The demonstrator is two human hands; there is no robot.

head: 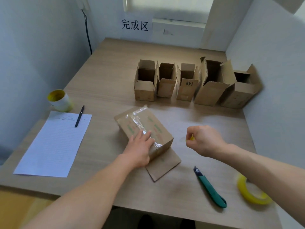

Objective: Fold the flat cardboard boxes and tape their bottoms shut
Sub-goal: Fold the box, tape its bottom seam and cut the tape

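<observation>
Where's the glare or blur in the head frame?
Head view: glare on the tape strip across the box; right hand, pinching a yellow bit, looks slightly motion-blurred; window blown out; table edges bow from the wide-angle lens.

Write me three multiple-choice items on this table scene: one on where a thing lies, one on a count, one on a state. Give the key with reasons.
1. The pen lies
A. inside a box
B. against the knife
C. partly on the sheet of paper

2. How many open boxes stand in the back row?
A. three
B. five
C. seven

3. The left hand
A. presses flat on the taped box
B. grips the knife
C. hangs off the table edge

Key
1 C: its lower end rests on the paper's top right corner.
2 B: five upright boxes with raised flaps stand side by side by the far wall.
3 A: its fingers lie straight on the clear tape, while the right hand pinches a small yellow piece.
</observation>
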